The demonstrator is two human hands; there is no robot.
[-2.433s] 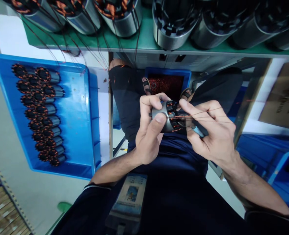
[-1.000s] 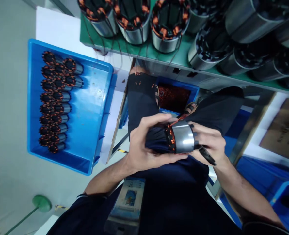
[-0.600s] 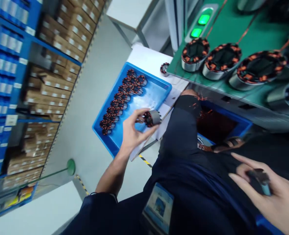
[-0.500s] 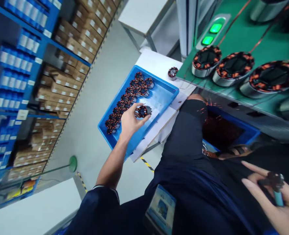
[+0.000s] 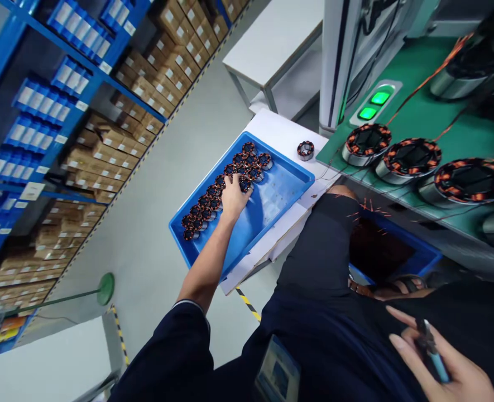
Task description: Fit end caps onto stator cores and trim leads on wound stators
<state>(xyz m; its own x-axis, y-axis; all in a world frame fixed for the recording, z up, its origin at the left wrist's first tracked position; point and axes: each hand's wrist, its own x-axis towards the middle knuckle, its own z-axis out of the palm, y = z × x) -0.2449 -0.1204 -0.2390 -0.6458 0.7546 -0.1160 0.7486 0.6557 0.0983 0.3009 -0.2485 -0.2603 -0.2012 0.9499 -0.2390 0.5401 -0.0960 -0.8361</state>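
We find left hand clamped on core, thumb and fingers either side, inside tray; other cores just beyond fingers. We judge core dense, rigid, slick on metal side, fragile at copper windings; we favour hold on metal side. Right hand, well apart from left, closes loosely round pliers.

No wording can be read. A white shelf label stands on the blue rack at 9 o'clock; its print is too small. White labels mark the blue boxes at 10 o'clock and the cartons at 11, illegible too. Toward 6 o'clock, the badge is blurred; yellow-black warning tape marks the floor.
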